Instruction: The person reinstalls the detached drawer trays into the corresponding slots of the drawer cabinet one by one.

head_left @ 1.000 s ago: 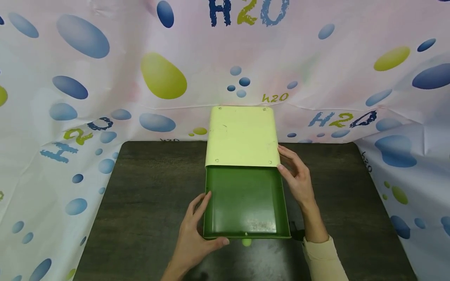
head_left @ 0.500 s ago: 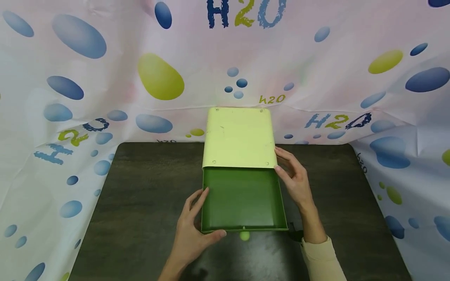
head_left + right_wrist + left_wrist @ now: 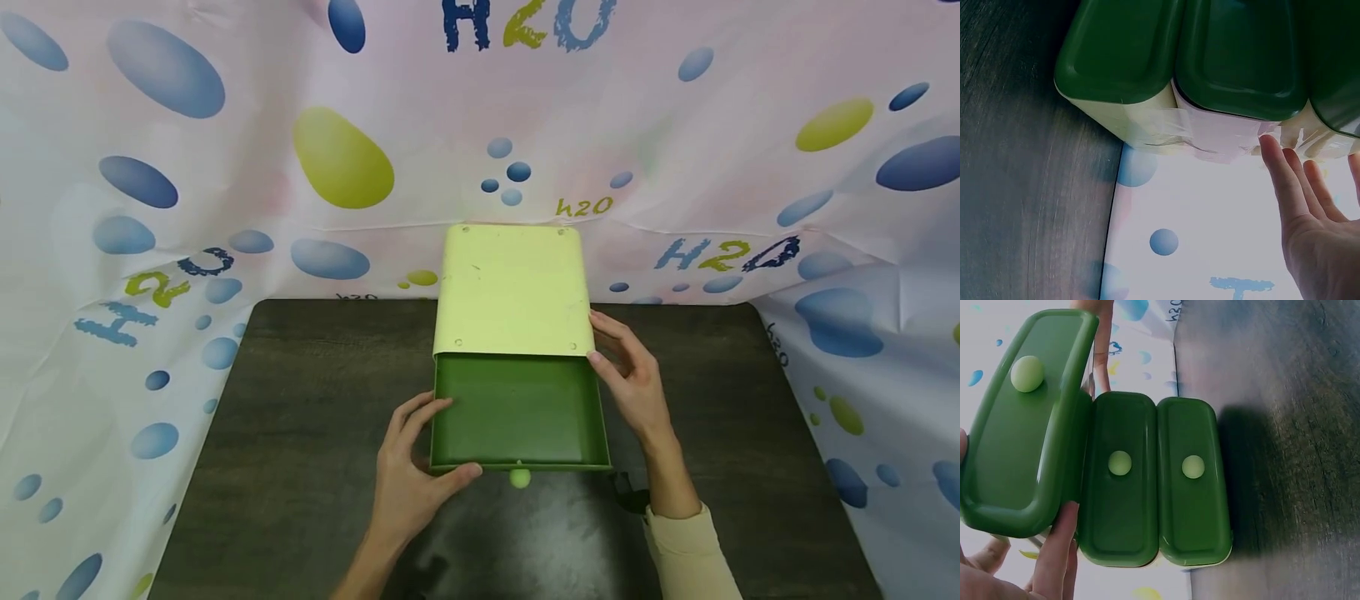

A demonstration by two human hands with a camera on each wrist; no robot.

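A small drawer cabinet with a pale yellow-green top (image 3: 513, 292) stands at the table's far edge. Its dark green top drawer (image 3: 517, 417) sticks out partway, with nothing inside and a light green round knob (image 3: 520, 478) in front. My left hand (image 3: 408, 467) holds the drawer's left front corner, thumb at the front, fingers along the side wall. Against the cabinet's right side my right hand (image 3: 633, 379) rests its fingertips and thumb. In the left wrist view the middle drawer (image 3: 1119, 512) and bottom drawer (image 3: 1194, 512) are closed.
Dark wood-look table (image 3: 322, 400) lies under the cabinet. A white backdrop (image 3: 435, 100) with blue and green spots hangs behind it and down both sides. Clear tape (image 3: 1169, 125) runs along the cabinet's side in the right wrist view.
The top drawer has slid inward, away from me, so less of it sticks out. My left hand moved along with it; my right hand stayed at the cabinet's side.
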